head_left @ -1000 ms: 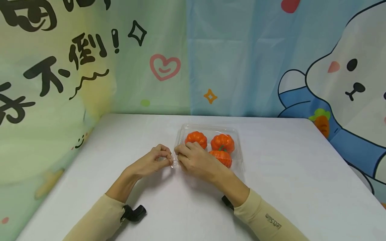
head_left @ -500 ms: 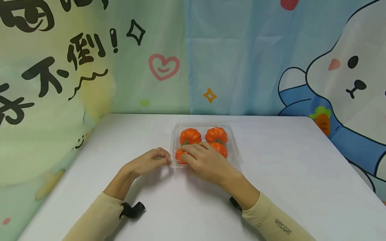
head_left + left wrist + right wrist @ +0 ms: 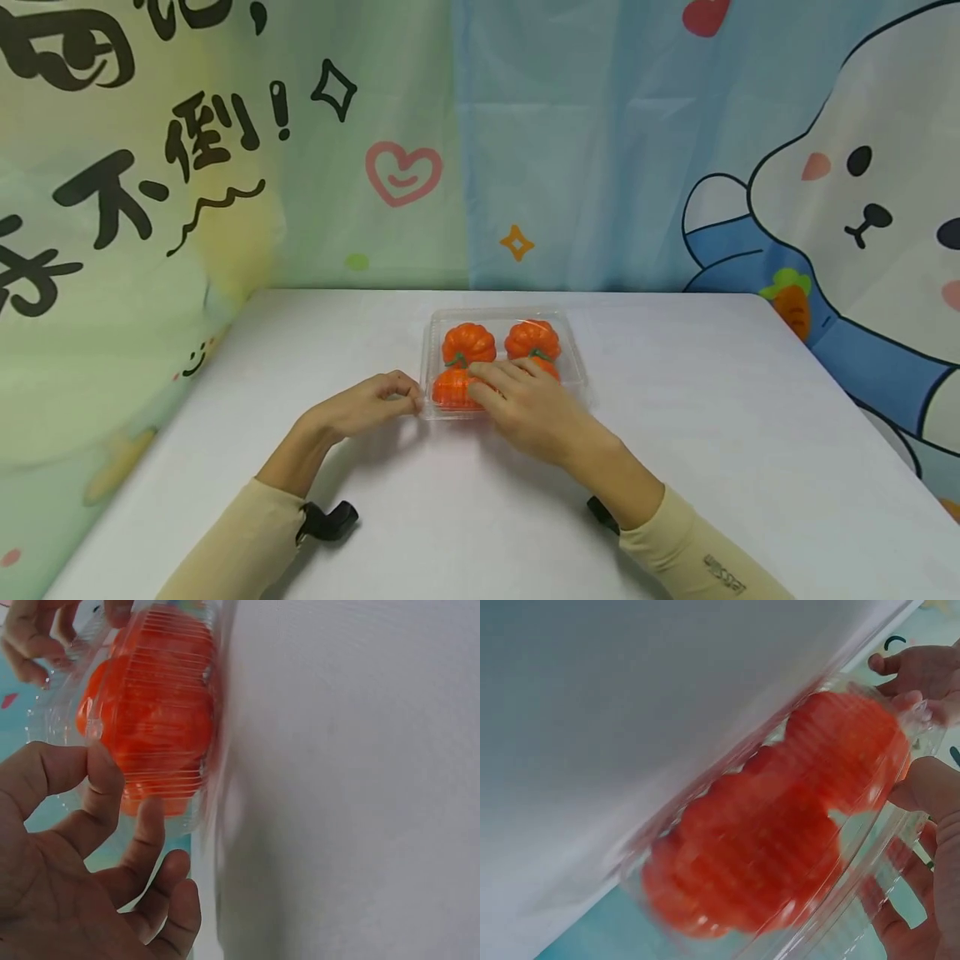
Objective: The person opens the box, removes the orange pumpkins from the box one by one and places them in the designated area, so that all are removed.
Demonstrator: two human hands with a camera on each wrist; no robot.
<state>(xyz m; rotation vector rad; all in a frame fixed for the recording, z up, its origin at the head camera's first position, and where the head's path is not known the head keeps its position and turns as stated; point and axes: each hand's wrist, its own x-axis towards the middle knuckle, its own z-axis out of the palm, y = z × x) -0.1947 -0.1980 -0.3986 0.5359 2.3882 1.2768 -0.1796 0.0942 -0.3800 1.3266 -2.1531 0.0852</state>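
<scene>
A clear plastic clamshell box (image 3: 573, 367) sits on the white table, its lid over several small orange pumpkins (image 3: 468, 343) with green stems. At its front left corner my left hand (image 3: 373, 405) pinches the rim between thumb and forefinger; the left wrist view shows the other fingers of that hand (image 3: 82, 847) held loosely apart. My right hand (image 3: 536, 415) lies over the front of the lid with its fingers spread, covering part of a front pumpkin. In the right wrist view its thumb (image 3: 926, 784) touches the box near the rim, and its other fingers show through clear plastic.
The white table (image 3: 712, 400) reaches back to a printed cloth backdrop (image 3: 555, 142). Black wrist-camera mounts (image 3: 330, 522) stick out from both sleeves, close above the tabletop.
My right hand has slid right along the front of the lid, away from the left corner, uncovering the front left pumpkin. The box has shifted slightly left. My left hand stays at its corner.
</scene>
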